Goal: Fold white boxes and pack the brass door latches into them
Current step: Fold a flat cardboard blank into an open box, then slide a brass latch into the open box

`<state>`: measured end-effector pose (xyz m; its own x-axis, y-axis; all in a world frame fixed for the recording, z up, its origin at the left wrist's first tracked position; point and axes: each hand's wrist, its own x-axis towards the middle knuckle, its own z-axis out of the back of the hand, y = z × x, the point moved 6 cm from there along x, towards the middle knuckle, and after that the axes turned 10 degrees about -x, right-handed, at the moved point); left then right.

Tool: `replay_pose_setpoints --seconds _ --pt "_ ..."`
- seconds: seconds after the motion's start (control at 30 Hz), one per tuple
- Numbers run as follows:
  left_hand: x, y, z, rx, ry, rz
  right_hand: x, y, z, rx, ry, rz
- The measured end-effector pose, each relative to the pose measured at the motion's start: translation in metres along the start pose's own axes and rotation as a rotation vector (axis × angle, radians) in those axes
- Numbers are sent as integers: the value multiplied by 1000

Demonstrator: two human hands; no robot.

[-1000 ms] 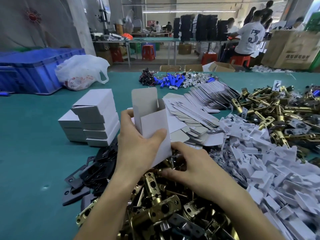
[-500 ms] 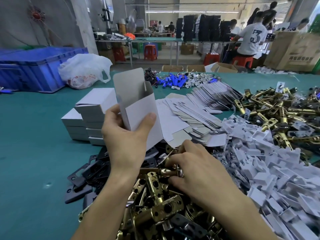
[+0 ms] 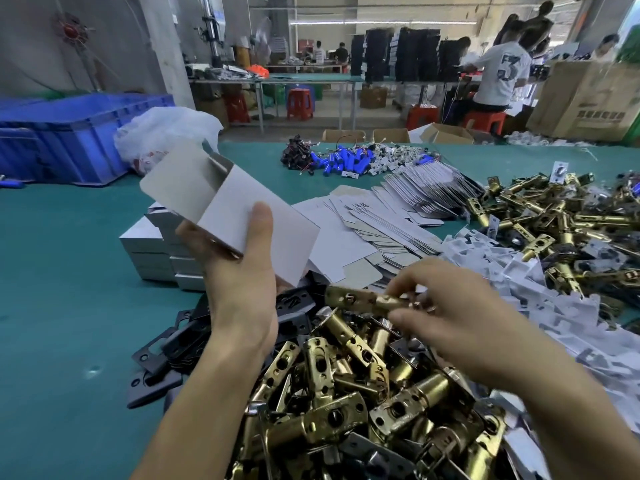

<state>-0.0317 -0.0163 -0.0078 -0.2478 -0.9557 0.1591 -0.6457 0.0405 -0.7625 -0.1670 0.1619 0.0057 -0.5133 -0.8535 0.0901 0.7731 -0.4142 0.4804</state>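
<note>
Step in hand: loading. My left hand (image 3: 239,296) grips an erected white box (image 3: 235,209), thumb across its front face, with the open end and flap tilted up and away to the left. My right hand (image 3: 460,327) pinches one brass latch (image 3: 363,301) by its right end. It is held roughly level above the latch pile (image 3: 346,393) under both hands, near the box's closed end but not touching it. Hands apart. Judgement: the latch is picked, not yet boxed. The next move calls for turning the box mouth toward my right hand, lining the latch up lengthways, sliding it in, then tucking the flap. Finished boxes (image 3: 156,251) are stacked beyond my left hand.
</note>
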Motion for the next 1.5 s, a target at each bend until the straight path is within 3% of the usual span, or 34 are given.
replay_pose_setpoints --seconds 0.17,0.23,0.37,0.5,0.7,0.83,1.0,1.2,1.33,1.5 --pt "-5 11 -9 95 187 76 4 -29 25 790 -237 -187" --pt "-12 15 -14 251 301 98 6 -25 19 1130 -176 -205" --pt "-26 20 -26 442 557 112 5 -3 11 1295 -25 -114" --pt "-30 14 -35 512 664 68 1 7 16 1264 -65 -54" --pt "-32 19 -28 582 713 204 -9 6 44 1087 -342 34" --pt "-36 25 -26 696 864 318 -10 6 50 1068 -516 111" --pt "-47 27 -32 722 1002 368 -14 4 56 811 -707 119" --pt "-52 28 -34 680 1082 420 -7 -1 48 593 -672 68" --pt "-59 25 -40 580 1175 447 -3 6 42 518 -574 143" --pt "-59 25 -38 449 1132 518 -1 16 36 482 -467 197"
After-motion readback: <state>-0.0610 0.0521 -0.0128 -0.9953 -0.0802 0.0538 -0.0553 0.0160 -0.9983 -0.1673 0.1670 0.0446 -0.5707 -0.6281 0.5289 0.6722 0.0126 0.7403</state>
